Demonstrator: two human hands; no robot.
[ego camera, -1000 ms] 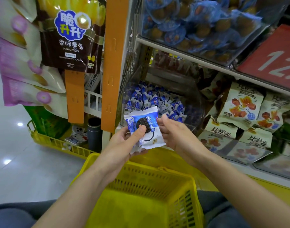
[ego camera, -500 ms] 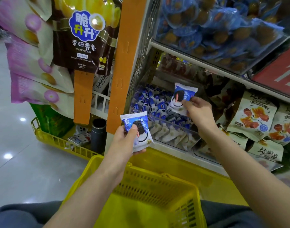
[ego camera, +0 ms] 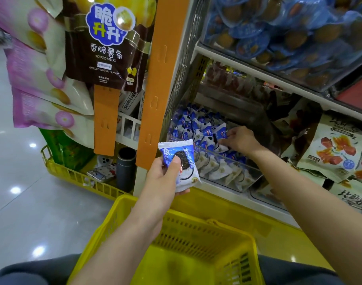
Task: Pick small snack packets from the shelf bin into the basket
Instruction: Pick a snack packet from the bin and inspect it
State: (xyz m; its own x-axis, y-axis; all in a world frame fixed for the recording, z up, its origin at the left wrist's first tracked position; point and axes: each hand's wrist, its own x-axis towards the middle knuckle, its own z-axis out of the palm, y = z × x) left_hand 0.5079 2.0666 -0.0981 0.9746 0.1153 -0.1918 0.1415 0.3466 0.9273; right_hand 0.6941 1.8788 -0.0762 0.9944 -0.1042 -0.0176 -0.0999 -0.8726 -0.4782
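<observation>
1. Head view, left side: grips one packet (ego camera: 179,163) in the left hand (ego camera: 163,177), thumb pressed across the printed face and fingers behind. Holds it upright in the air, just above the far rim of the yellow basket (ego camera: 196,237), not yet inside.
2. Head view, right side: reaches the right hand (ego camera: 239,140) into the clear bin (ego camera: 227,161) on the lower shelf, fingertips curled onto a top packet (ego camera: 220,131) of the heap (ego camera: 192,128). Cannot tell whether closed on it or only touching.
3. Head view, stock: lies loose and jumbled in the bin, blue-and-white, with more pressed flat against the clear front wall.
4. Handling, as a judgement: probably very light, puffed with air, slick film around a brittle biscuit. Best pinched at a crimped end seam or held lightly across the flat faces, never squeezed hard. Likely to slide over its neighbours and drag one along when pulled free.
5. Step in hand, as a judgement: gathering a second piece while the first waits over the basket for dropping in.
</observation>
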